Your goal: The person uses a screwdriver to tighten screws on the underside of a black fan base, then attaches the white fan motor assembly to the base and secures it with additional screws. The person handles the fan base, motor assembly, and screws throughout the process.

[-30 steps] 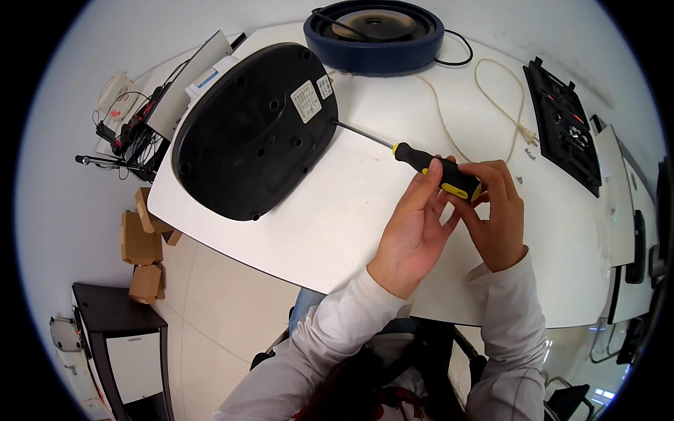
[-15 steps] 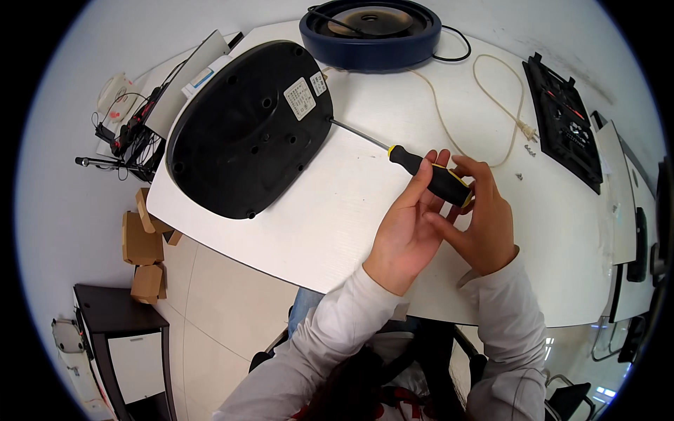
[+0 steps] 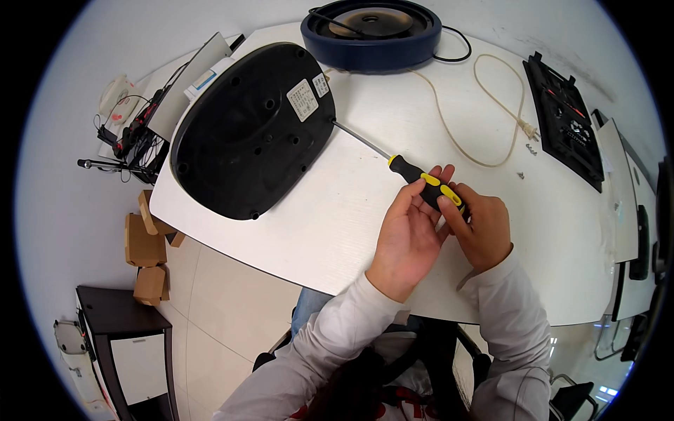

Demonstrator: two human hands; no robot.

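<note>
A screwdriver [image 3: 408,169] with a black and yellow handle reaches from my hands to the right edge of a black plastic appliance base [image 3: 239,168]. Its shaft tip sits at a hole on that edge. My left hand [image 3: 408,238] is under the handle, palm up, with thumb and fingers around its middle. At the handle's butt end, my right hand [image 3: 483,228] pinches it between thumb and fingers. The base stands tilted on the white table, its underside facing me, with two white labels and several recessed holes.
A round dark blue appliance body [image 3: 372,52] stands at the back. A cream power cord [image 3: 460,144] curls across the table [image 3: 316,245]. Several small screws [image 3: 531,149] lie near the plug, left of an open black toolbox [image 3: 565,116]. A laptop [image 3: 186,84] and tangled cables are at the left.
My right hand has closed from loosely spread fingers onto the handle's end. The handle has turned, with its yellow patches now facing up. The base looks nearly unmoved.
</note>
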